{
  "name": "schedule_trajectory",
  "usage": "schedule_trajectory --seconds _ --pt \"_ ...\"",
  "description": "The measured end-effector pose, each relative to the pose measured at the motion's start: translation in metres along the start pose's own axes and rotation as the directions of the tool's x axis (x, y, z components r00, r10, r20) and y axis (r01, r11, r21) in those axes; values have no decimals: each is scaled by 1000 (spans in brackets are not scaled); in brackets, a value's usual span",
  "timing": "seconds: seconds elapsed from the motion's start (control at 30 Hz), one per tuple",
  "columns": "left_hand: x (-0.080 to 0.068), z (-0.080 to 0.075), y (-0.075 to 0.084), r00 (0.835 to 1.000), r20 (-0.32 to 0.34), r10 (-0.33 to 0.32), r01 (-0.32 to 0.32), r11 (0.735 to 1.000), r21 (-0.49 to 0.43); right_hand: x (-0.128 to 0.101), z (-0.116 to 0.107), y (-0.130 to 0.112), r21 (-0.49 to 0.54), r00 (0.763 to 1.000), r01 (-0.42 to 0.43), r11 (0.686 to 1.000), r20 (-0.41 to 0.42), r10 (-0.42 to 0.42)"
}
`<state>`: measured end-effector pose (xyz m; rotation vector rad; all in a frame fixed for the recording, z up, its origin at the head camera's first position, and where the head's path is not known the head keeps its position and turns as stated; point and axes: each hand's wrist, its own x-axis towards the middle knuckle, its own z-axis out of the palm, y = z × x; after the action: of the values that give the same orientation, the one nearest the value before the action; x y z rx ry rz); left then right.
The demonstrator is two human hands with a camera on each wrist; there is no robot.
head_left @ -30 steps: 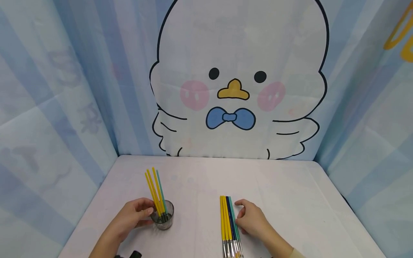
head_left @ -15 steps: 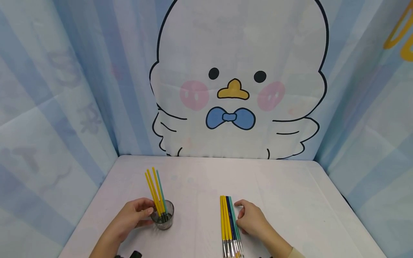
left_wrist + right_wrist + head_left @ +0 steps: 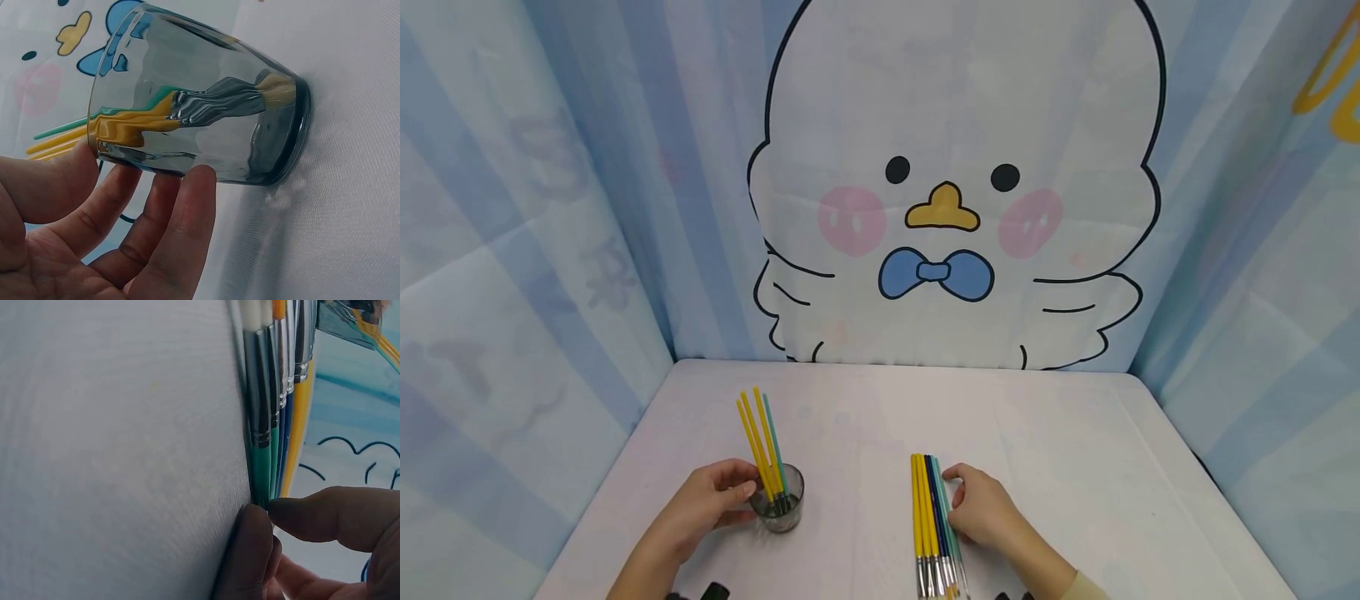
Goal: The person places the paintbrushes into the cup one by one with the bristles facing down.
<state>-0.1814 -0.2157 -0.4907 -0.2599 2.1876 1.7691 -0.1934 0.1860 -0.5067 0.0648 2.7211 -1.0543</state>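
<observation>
In the head view my left hand (image 3: 703, 504) holds a clear grey glass (image 3: 781, 522) at its left side; the left wrist view has the thumb at the rim and fingertips against the wall. Several paintbrushes (image 3: 763, 446), yellow and teal, lean in the glass with handles up. Right of centre, a row of yellow, dark blue and teal paintbrushes (image 3: 927, 517) lies side by side, bristles toward me. At its right edge my right hand (image 3: 988, 507) pinches a teal paintbrush (image 3: 261, 472) by the handle, between thumb and finger.
A white cloth covers the table (image 3: 850, 408). Behind it hangs a pale blue curtain (image 3: 715, 208) with a cartoon bird, and more curtains flank both sides. Small black objects (image 3: 716, 591) show at the bottom edge near my left wrist.
The outer teal paintbrush has shifted slightly right at its bristle end, and my right hand has moved a touch left. My left hand and the glass stay in place.
</observation>
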Motion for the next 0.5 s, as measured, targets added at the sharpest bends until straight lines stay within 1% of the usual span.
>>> schedule_trajectory --seconds 0.2,0.37,0.5 --pt "1 1 -1 1000 -12 0 0 1000 6 1 2 1 -2 1000 -13 1000 2 13" --pt "2 2 -1 1000 -23 -5 5 1000 7 1 3 2 -3 1000 -4 1000 -1 4" --pt "2 2 -1 1000 -24 -6 7 1000 11 1 4 1 -38 1000 2 999 -14 -3"
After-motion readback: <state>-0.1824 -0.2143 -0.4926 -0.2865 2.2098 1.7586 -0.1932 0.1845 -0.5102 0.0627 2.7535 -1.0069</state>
